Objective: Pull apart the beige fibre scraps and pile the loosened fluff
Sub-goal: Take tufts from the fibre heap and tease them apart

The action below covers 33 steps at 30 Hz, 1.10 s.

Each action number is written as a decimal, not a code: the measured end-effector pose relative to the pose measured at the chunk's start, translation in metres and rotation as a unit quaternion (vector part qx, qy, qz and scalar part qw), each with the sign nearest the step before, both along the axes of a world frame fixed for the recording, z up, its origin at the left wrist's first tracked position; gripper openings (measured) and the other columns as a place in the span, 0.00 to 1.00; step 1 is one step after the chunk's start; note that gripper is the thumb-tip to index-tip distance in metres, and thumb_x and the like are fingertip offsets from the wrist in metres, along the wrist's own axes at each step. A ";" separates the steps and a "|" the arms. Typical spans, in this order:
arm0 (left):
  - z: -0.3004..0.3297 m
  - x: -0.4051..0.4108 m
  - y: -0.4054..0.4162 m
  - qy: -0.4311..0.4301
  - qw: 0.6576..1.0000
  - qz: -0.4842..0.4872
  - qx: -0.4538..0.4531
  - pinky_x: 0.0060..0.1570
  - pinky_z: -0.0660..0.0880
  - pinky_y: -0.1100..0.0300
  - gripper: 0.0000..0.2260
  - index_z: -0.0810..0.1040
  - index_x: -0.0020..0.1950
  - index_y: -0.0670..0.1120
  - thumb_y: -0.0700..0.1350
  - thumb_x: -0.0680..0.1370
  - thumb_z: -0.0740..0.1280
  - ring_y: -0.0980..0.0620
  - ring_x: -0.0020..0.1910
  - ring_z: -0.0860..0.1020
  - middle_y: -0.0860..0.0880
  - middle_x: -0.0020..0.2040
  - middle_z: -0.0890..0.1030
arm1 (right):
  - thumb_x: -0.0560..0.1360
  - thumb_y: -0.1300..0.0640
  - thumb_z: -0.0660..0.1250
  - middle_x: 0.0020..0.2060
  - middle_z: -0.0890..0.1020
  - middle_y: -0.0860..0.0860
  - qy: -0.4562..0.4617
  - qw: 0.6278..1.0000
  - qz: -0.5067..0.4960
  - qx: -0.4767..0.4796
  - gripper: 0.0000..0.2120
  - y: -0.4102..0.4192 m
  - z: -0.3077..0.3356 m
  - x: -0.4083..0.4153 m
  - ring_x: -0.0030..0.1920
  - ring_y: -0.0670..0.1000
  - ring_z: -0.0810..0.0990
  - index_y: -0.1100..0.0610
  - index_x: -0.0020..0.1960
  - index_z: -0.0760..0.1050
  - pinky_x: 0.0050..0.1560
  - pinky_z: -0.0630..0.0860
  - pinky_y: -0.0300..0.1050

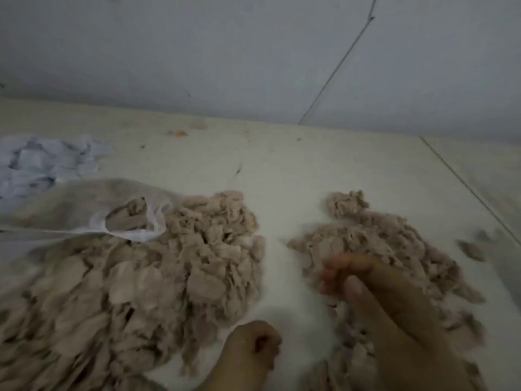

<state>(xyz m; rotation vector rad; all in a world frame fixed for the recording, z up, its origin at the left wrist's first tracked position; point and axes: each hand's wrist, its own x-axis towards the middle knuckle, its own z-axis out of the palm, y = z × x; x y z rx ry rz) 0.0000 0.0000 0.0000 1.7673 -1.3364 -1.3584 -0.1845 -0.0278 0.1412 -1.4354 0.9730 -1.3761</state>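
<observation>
Beige scrap heap [146,280] and fluff pile [377,244] flank bare cream floor [276,221]; our L hand [253,345] fisted, empty; R hand [375,294] blurred, grip state unclear.

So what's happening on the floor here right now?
A person is sorting beige fibre on a pale floor. A big heap of scraps lies on the left, partly under a translucent bag. The right hand rests over the smaller fluff pile; whether it grips fibre is blurred. The left hand is curled near the bottom, apparently empty.
</observation>
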 end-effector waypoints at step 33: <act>-0.097 -0.054 -0.009 -0.157 0.922 -0.026 -0.353 0.33 0.66 0.66 0.13 0.71 0.35 0.46 0.46 0.76 0.71 0.57 0.33 0.72 0.52 0.33 0.74 | 0.76 0.62 0.70 0.37 0.84 0.48 0.140 0.989 0.013 0.045 0.07 -0.001 -0.229 -0.037 0.36 0.42 0.81 0.50 0.46 0.81 0.37 0.77 0.33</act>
